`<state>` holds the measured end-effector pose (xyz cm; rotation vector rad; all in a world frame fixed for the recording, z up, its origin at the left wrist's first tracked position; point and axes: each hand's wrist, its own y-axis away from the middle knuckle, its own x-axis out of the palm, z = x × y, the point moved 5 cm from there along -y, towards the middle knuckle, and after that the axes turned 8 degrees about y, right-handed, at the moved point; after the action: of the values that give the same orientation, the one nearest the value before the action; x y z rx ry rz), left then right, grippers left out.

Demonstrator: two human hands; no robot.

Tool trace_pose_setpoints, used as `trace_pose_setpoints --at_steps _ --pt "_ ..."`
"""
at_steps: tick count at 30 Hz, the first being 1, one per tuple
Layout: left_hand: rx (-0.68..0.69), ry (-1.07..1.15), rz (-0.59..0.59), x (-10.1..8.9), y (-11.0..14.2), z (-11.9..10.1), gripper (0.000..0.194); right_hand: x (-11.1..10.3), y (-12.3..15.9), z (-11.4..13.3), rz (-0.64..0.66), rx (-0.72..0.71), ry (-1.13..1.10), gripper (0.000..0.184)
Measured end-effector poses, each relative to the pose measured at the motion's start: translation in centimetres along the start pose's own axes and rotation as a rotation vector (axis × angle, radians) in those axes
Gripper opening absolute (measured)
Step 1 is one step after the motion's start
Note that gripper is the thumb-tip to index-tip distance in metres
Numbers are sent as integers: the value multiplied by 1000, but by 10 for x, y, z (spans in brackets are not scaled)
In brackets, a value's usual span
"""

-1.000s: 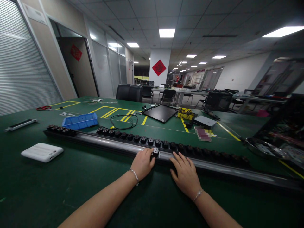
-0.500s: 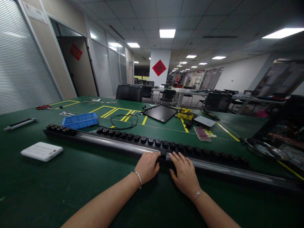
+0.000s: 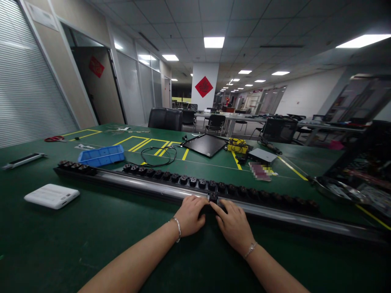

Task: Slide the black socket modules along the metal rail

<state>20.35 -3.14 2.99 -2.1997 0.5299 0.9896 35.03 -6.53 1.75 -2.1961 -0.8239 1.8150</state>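
A long black rail (image 3: 137,184) with a shiny metal strip lies across the table in front of me. Small black socket blocks (image 3: 175,178) stand in a row along its far side, and several more sit at its left end. One black socket block (image 3: 213,197) rests on the strip between my hands. My left hand (image 3: 191,213) curls over the near edge, its fingertips against that block's left side. From the right, my right hand (image 3: 233,224) reaches in, index fingertip at the block's near side and the other fingers bent over the rail. The fingertips partly hide the block's base.
Beyond the rail are a blue bin (image 3: 102,154), a looped black cable (image 3: 159,156), a dark flat panel (image 3: 204,145) and a yellow item wrapped in cable (image 3: 238,145). A white power bank (image 3: 51,196) lies at left, a metal dish (image 3: 334,189) at right.
My right index finger has moved left and down to the near side of the socket block. The block sits slightly further right between my hands. My left hand has barely shifted.
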Motion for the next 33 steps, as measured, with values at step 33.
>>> trace_pose_setpoints --at_steps 33 --pt "-100 -314 -97 -17 6 28 20 -1 2 -31 210 113 54 77"
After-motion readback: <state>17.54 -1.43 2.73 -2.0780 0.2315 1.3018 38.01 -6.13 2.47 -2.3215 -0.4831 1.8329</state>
